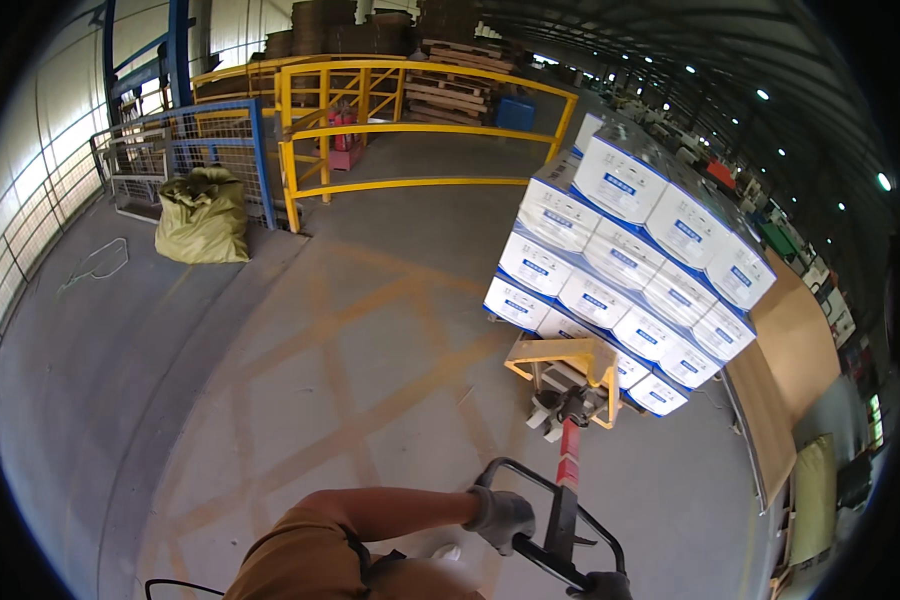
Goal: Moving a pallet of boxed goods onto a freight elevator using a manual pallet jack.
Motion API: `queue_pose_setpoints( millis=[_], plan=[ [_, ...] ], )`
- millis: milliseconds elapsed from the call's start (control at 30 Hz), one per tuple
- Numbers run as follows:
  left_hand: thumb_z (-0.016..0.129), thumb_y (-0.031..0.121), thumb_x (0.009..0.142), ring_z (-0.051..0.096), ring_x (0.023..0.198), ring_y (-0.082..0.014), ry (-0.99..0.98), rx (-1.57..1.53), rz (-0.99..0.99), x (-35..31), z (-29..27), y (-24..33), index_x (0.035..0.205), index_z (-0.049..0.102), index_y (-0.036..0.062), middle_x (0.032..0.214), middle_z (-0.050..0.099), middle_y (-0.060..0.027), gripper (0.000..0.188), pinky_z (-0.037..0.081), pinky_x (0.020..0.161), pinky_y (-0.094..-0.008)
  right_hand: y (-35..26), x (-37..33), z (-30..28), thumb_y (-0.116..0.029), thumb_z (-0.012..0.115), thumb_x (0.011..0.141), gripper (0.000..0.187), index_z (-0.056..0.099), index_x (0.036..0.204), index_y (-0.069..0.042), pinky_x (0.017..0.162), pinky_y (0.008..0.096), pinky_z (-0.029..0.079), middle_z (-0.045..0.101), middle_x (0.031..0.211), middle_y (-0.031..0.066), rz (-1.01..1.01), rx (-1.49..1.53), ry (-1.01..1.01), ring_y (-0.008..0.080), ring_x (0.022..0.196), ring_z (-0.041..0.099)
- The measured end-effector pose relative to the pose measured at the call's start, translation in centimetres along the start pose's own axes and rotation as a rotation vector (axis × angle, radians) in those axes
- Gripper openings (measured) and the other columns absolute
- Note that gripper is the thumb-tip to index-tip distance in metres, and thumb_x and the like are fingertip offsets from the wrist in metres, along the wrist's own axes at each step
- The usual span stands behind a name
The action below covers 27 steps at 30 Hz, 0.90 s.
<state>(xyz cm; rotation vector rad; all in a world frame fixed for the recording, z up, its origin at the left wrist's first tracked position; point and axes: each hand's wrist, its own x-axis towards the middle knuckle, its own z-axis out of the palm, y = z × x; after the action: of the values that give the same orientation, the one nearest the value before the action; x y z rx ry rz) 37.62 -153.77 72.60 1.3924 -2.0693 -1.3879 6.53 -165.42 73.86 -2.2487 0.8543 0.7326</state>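
Observation:
In a grey glove, my left hand (502, 518) is closed around the left side of the black loop handle (562, 540) of a pallet jack. My right hand (604, 587), gloved too and partly cut off by the lower edge, grips the same loop at its right end. A red shaft (568, 455) runs from the handle to the yellow frame (570, 352) of the jack. Directly beyond it stands a stack of white cartons (620, 262) with blue labels and blue edges, several layers high; the forks are hidden under the load.
A yellow railing (410, 130) crosses the far side, near stacked wooden pallets (450, 90). At left a stuffed green sack (205, 215) leans by a blue mesh fence (240, 150). Brown boards (795, 340) stand right of the cartons. Faded orange lines (370, 400) mark the floor.

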Motion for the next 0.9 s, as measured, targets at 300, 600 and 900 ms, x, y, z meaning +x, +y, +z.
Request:
queue_pose_setpoints(
  millis=[300, 600, 900],
  plan=[
    [0.075, 0.030, 0.056, 0.062, 0.073, -0.0301, 0.139, 0.097, 0.095, -0.7, 3.3, -8.4, 0.076, 0.069, 0.0134, 0.071, 0.064, -0.0093, 0.027, 0.047, 0.066, -0.0397, -0.2, 5.1, 7.4, -0.041, 0.074, 0.072, 0.039, 0.061, 0.069, -0.004, 0.051, 0.0380, 0.040, 0.056, 0.054, 0.0073, 0.086, 0.141, -0.027, 0.0187, 0.050, 0.049],
    [0.079, 0.033, 0.055, 0.063, 0.078, -0.0265, 0.105, 0.096, -0.008, -4.8, 7.7, -9.9, 0.090, 0.072, 0.0158, 0.077, 0.066, -0.0070, 0.040, 0.048, 0.071, -0.0361, -1.9, 5.6, 13.6, -0.036, 0.076, 0.072, 0.037, 0.058, 0.066, -0.004, 0.047, 0.0361, 0.036, 0.052, 0.052, 0.0038, 0.043, 0.120, 0.023, 0.0158, 0.048, 0.042],
    [0.068, 0.035, 0.068, 0.061, 0.060, -0.0286, 0.192, 0.153, 0.078, -4.7, 2.8, -12.7, 0.073, 0.065, 0.0133, 0.063, 0.061, -0.0085, 0.022, 0.048, 0.058, -0.0406, -2.5, 9.5, 12.7, -0.053, 0.063, 0.072, 0.043, 0.063, 0.065, -0.010, 0.058, 0.0402, 0.049, 0.063, 0.061, 0.0101, 0.138, 0.024, 0.146, 0.0282, 0.058, 0.062]
  ],
)
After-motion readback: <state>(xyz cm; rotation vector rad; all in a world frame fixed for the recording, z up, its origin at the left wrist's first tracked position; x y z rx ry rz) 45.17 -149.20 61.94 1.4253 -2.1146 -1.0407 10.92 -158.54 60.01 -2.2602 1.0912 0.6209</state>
